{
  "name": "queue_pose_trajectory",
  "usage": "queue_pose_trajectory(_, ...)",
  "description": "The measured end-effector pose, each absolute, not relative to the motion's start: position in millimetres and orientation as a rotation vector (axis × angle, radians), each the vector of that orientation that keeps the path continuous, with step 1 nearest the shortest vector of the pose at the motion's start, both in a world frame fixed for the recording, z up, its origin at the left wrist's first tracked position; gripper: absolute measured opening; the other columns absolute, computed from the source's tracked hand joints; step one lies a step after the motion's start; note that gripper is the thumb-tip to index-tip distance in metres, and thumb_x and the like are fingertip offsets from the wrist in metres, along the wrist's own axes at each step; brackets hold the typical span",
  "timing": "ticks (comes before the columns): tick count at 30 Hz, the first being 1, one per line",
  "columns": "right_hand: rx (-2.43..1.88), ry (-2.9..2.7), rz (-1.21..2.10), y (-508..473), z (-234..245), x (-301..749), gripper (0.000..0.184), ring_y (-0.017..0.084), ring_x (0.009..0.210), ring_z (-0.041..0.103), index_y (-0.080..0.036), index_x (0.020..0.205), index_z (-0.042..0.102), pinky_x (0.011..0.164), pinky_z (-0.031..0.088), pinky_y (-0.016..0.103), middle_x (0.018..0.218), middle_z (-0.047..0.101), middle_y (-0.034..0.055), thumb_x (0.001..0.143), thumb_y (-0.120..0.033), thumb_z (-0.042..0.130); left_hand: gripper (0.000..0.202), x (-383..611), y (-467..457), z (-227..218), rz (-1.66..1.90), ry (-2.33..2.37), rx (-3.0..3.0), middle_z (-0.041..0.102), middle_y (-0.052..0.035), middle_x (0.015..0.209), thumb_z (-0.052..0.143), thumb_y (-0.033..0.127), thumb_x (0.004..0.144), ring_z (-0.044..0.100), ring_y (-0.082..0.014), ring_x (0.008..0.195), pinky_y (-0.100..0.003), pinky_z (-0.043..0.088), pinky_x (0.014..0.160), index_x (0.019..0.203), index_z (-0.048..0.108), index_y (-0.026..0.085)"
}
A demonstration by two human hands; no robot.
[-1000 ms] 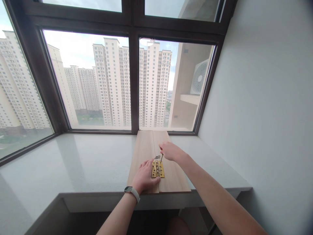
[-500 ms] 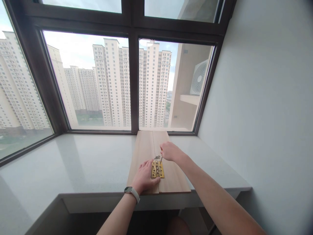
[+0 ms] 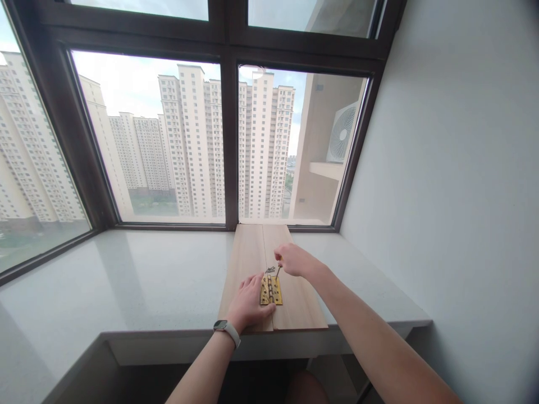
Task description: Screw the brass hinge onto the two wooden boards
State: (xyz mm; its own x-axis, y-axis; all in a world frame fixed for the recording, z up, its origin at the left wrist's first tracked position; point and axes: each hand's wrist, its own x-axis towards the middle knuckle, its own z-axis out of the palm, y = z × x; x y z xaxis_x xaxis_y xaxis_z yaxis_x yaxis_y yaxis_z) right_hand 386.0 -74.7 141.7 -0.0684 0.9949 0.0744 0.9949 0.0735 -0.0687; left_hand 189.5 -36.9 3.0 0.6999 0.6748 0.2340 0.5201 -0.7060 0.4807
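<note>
Head view shows a gold hinge (image 3: 271, 290) lying flat across the seam of two wooden boards (image 3: 252, 252) on a white sill (image 3: 147, 280). The left hand (image 3: 248, 302) lies open and flat, fingers touching the hinge's left side. The right hand (image 3: 295, 260) pinches a thin screw (image 3: 278, 271) at the hinge's far edge.

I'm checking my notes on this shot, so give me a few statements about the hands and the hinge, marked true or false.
The brass hinge lies across the seam between two wooden boards. True.
The left hand is lifted clear of the boards. False: it rests on the left board, fingers at the hinge.
The right hand pinches a slim metal piece over the hinge's far end. True.
The watch sits on the right wrist. False: it is on the left wrist.
</note>
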Motion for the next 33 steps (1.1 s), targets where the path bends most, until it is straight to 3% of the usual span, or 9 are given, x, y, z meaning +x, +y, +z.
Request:
queue_pose_trajectory(10,-2.081,-2.224,-0.093,-70.2,140.2,380.1,0.009,0.018,0.088,0.065,-0.019,0.087,0.067,0.070,0.040,0.025,0.097,0.070,0.0074,0.091,-0.027,0.064,0.090,189.6,-38.9,5.7,0.568,0.926,2.546,0.046,-0.0093,0.153,0.061,0.054,0.075,0.034,-0.0328,0.143,-0.041,0.021,0.119,0.153,0.033,0.021)
queue_pose_trajectory(16,-2.067,-2.249,-0.008,-73.8,141.6,379.5,0.007,0.019,0.092,0.064,-0.020,0.096,0.065,0.070,0.040,0.025,0.107,0.068,0.0083,0.090,-0.023,0.065,0.090,189.7,-37.6,4.3,0.582,0.926,2.554,0.047,-0.0094,0.152,0.062,0.054,0.075,0.036,-0.0322,0.142,-0.040,0.023,0.118,0.153,0.034,0.021)
queue_pose_trajectory(21,-2.121,-2.242,-0.037,-76.9,144.1,383.0,0.007,0.019,0.085,0.065,-0.020,0.094,0.067,0.063,0.038,0.026,0.097,0.071,0.0083,0.090,-0.025,0.064,0.091,190.0,-35.7,0.6,0.588,0.922,2.554,0.047,-0.0092,0.152,0.062,0.056,0.075,0.035,-0.0328,0.142,-0.042,0.022,0.119,0.154,0.032,0.021)
queue_pose_trajectory(33,-2.143,-2.124,-0.071,-73.4,139.6,387.8,0.010,0.020,0.080,0.065,-0.020,0.087,0.070,0.062,0.037,0.027,0.090,0.073,0.0087,0.090,-0.028,0.064,0.091,190.1,-33.4,-3.5,0.615,0.909,2.562,0.047,-0.0098,0.152,0.062,0.058,0.075,0.036,-0.0331,0.141,-0.043,0.024,0.118,0.153,0.034,0.022)
